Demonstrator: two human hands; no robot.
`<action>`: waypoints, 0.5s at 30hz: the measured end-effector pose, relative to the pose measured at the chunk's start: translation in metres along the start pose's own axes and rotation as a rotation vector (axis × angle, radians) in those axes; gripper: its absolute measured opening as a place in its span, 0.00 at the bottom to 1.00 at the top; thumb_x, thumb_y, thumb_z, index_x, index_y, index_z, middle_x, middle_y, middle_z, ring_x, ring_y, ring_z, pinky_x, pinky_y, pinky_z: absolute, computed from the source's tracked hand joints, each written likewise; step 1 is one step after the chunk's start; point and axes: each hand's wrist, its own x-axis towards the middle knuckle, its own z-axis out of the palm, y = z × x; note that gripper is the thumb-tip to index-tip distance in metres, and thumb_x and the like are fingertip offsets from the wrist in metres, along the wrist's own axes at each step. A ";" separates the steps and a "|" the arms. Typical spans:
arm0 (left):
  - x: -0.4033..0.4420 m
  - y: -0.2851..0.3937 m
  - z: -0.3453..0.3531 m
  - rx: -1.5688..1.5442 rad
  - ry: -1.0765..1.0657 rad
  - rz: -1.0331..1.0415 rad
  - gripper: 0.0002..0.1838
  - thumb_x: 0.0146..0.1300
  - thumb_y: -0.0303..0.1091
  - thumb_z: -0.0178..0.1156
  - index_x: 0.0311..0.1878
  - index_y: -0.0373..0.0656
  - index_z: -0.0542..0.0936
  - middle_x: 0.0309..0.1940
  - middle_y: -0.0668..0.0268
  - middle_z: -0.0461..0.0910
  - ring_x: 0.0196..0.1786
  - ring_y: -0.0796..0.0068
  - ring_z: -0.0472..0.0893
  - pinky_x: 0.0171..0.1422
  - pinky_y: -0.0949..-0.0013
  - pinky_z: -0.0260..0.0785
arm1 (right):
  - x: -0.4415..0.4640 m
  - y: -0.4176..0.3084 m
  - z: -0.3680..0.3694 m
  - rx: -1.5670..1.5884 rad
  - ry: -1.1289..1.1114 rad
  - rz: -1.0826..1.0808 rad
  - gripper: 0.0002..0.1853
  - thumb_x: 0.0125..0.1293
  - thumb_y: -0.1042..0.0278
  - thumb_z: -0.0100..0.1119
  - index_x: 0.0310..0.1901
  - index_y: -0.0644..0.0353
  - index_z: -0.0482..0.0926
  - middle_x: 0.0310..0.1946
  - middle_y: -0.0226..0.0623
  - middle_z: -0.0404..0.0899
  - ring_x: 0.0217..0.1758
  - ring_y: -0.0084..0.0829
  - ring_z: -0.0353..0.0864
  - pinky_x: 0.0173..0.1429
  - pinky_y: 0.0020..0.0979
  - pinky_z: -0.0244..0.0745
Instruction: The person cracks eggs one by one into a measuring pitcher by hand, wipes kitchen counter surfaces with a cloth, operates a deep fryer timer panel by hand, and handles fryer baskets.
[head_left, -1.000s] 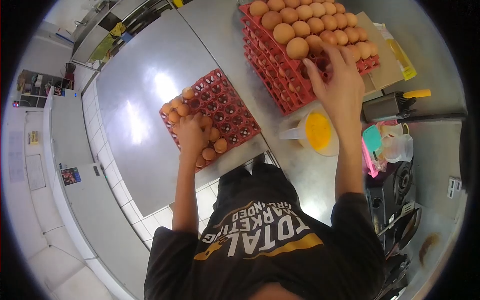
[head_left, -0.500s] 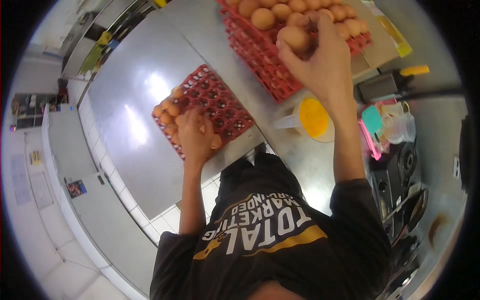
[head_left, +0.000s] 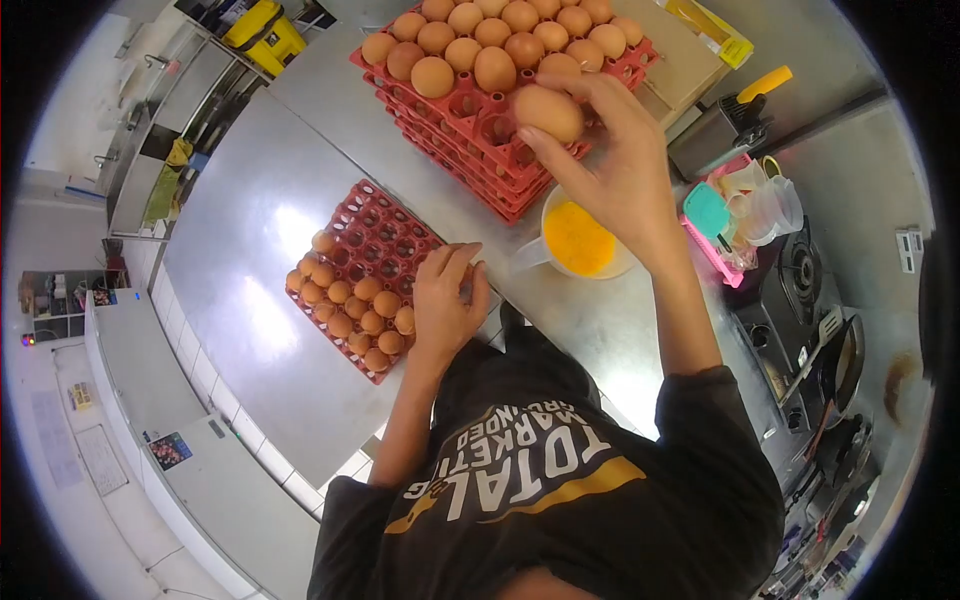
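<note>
Between its thumb and fingers, my right hand (head_left: 615, 165) holds a brown egg (head_left: 549, 113) above the front corner of a stack of red egg trays (head_left: 460, 150). Rows of brown eggs (head_left: 463, 55) fill most of the top tray, with a few bare cups near the held egg. My left hand (head_left: 447, 300) is at the right edge of a single red tray (head_left: 385, 235), fingers apart and nothing seen in them. Brown eggs (head_left: 340, 325) sit in that tray's lower left part. A clear jug of yellow-orange liquid (head_left: 578, 240) stands below my right hand.
Right of the stack lie cardboard (head_left: 675, 60), a knife holder with a yellow-handled knife (head_left: 720, 130) and a pink basket of plastic containers (head_left: 715, 245). A gas stove (head_left: 790, 290) and pans (head_left: 845, 360) are farther right. A yellow bin (head_left: 265, 38) stands at the upper left.
My left hand has left the eggs in the single tray and moved to its right edge, fingers apart. My right hand has lifted an egg off the stack. The view has shifted.
</note>
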 end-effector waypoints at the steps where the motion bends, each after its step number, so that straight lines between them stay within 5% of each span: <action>1: -0.002 0.002 -0.001 -0.002 -0.006 0.013 0.14 0.65 0.23 0.69 0.54 0.38 0.86 0.46 0.56 0.86 0.47 0.53 0.84 0.54 0.54 0.77 | -0.014 -0.002 -0.009 -0.016 0.036 0.023 0.21 0.64 0.70 0.80 0.58 0.63 0.85 0.49 0.45 0.86 0.49 0.43 0.88 0.53 0.35 0.84; 5: -0.015 -0.001 0.002 -0.073 -0.041 -0.069 0.14 0.65 0.23 0.68 0.54 0.38 0.87 0.47 0.55 0.87 0.47 0.53 0.85 0.53 0.55 0.78 | -0.100 0.000 -0.041 -0.150 0.116 0.286 0.25 0.64 0.72 0.81 0.63 0.61 0.86 0.54 0.46 0.87 0.54 0.44 0.89 0.58 0.36 0.85; 8: -0.019 -0.002 0.014 -0.070 -0.088 -0.038 0.14 0.65 0.23 0.68 0.53 0.39 0.87 0.47 0.55 0.87 0.45 0.53 0.85 0.53 0.56 0.79 | -0.164 0.010 -0.050 -0.394 0.095 0.298 0.27 0.64 0.73 0.80 0.66 0.60 0.86 0.56 0.46 0.86 0.56 0.44 0.89 0.60 0.37 0.85; 15: -0.012 0.013 0.037 -0.087 -0.171 0.089 0.13 0.65 0.24 0.68 0.53 0.39 0.87 0.48 0.55 0.87 0.49 0.51 0.86 0.56 0.55 0.79 | -0.212 0.015 -0.032 -0.422 0.107 0.335 0.27 0.63 0.76 0.80 0.65 0.63 0.86 0.57 0.49 0.85 0.55 0.47 0.90 0.58 0.39 0.88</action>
